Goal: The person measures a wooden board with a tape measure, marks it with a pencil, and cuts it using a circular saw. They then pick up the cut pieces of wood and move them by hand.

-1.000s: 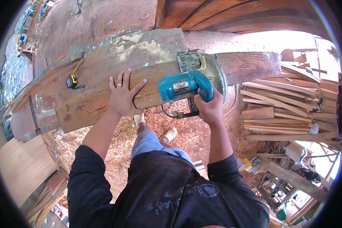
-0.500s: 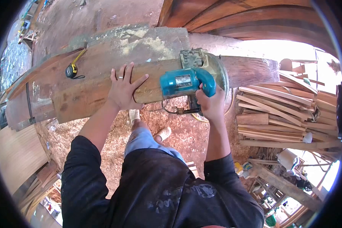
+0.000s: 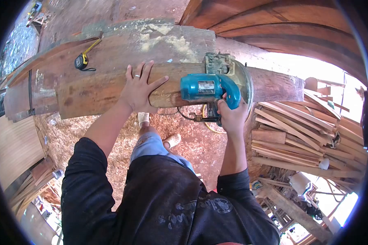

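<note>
My left hand [image 3: 142, 87] lies with fingers spread on a long wooden board [image 3: 94, 96], a ring on one finger. My right hand [image 3: 233, 113] is wrapped round the handle of a teal circular saw [image 3: 200, 87], which rests across the board towards its right part. The board's far end [image 3: 278, 83] sticks out to the right of the saw. Under the board is a worn wooden bench top [image 3: 122, 45]. A yellow and black tape measure [image 3: 81, 61], its tape partly out, sits beyond the board at the left.
Stacked wood strips [image 3: 290, 130] lie at the right. A curved wooden structure [image 3: 282, 24] rises behind the bench. Sawdust covers the ground [image 3: 192, 151] around my feet. A light wood panel [image 3: 16, 151] is at the lower left, and a cable hangs below the saw.
The view has shifted, so the bench and tape measure appear slightly further right. Both hands keep their places on the board and the saw handle.
</note>
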`<state>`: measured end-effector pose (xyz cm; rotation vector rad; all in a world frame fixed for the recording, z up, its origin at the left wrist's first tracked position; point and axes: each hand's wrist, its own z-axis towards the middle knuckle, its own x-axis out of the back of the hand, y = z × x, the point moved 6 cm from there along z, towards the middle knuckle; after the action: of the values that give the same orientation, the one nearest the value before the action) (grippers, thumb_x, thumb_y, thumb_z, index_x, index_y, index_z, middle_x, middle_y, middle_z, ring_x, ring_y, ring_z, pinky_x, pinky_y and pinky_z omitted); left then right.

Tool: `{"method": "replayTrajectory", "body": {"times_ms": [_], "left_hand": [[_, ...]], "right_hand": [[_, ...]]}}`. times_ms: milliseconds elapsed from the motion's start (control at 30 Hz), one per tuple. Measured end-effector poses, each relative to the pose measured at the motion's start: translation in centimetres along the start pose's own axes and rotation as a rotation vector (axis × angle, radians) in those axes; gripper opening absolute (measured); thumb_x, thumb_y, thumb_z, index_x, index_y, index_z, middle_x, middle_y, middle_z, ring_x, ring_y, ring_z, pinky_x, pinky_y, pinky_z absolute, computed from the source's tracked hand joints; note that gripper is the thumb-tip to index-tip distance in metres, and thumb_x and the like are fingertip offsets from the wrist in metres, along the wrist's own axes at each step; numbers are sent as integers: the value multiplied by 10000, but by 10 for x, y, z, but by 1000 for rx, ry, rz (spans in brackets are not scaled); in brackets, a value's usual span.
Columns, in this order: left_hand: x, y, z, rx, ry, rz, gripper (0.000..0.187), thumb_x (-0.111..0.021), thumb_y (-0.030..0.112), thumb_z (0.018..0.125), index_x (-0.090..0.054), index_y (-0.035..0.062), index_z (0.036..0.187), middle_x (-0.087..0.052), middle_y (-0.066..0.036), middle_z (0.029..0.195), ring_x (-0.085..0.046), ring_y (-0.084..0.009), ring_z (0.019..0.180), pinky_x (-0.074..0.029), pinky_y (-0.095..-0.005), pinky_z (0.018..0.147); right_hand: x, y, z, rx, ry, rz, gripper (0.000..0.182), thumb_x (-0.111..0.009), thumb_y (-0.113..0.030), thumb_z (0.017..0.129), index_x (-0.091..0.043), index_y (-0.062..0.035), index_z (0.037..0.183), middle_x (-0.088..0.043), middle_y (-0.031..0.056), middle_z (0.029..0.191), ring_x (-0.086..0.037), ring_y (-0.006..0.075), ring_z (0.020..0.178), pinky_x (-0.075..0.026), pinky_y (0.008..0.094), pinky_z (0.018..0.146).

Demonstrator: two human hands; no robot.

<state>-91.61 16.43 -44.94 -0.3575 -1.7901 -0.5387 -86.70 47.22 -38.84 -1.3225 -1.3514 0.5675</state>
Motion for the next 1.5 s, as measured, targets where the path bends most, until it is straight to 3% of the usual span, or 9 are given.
{"method": "replayTrajectory", "body": {"times_ms": [133,233,400,633,733,833,1000,1133,1500], "left_hand": [[2,0,1,3,-13,4,1219,-865,667,500,-382,465,1600,-193,-225,1696,-198,-475,1545,-149,-795,1164],[4,1,0,9,-31,8,1221,-867,675,503,-378,466,1602,-186,-225,1701,-192,-474,1550,-149,-792,1167],[5,2,0,10,-27,-16,1245,-894,656,469,-403,455,1596,-155,-231,1721,-186,-493,1557,-150,-790,1167],[1,0,-1,-3,-3,-6,1220,-860,699,509,-382,462,1606,-182,-233,1705,-181,-480,1557,-136,-794,1168],[1,0,-1,-1,-16,7,1221,-852,711,516,-373,459,1610,-179,-231,1706,-181,-479,1555,-134,-794,1167],[2,1,0,-2,-35,7,1216,-846,723,525,-368,458,1612,-172,-231,1707,-182,-478,1555,-130,-791,1171],[4,1,0,2,-43,11,1217,-846,722,531,-360,458,1615,-164,-232,1709,-172,-475,1559,-128,-787,1175],[3,1,0,-10,9,-25,1220,-884,646,477,-426,441,1589,-170,-248,1706,-186,-494,1549,-163,-792,1153],[2,1,0,3,-46,11,1225,-860,685,524,-356,456,1617,-157,-235,1717,-176,-480,1557,-136,-789,1174]], "right_hand": [[-1,13,-5,-33,26,-5,125,-703,-65,841,-664,-15,949,-642,2,813,-567,68,730,-478,258,673],[-2,16,-6,43,21,-6,108,-699,-25,860,-649,-31,955,-625,6,795,-594,64,647,-505,241,558],[1,3,-1,42,-7,33,95,-696,-29,862,-647,-28,943,-632,23,765,-589,80,600,-508,254,554],[-2,-15,11,-28,-43,11,122,-689,-67,843,-655,-13,947,-626,3,747,-566,65,637,-462,267,584],[-1,-11,14,39,-33,-11,113,-706,-31,852,-652,-17,950,-639,40,747,-599,97,576,-512,271,542],[-2,-12,12,55,-19,-17,118,-708,-34,850,-653,-19,953,-641,39,752,-608,99,583,-511,267,546],[-1,3,7,26,-22,-27,148,-708,-64,840,-660,-11,969,-649,23,821,-579,71,731,-486,275,674],[-3,12,2,13,0,8,156,-712,-59,837,-660,-7,975,-654,23,862,-582,73,783,-487,271,720],[-3,4,10,6,-44,43,148,-713,-59,841,-664,0,967,-647,5,865,-576,77,775,-484,262,717]]}}
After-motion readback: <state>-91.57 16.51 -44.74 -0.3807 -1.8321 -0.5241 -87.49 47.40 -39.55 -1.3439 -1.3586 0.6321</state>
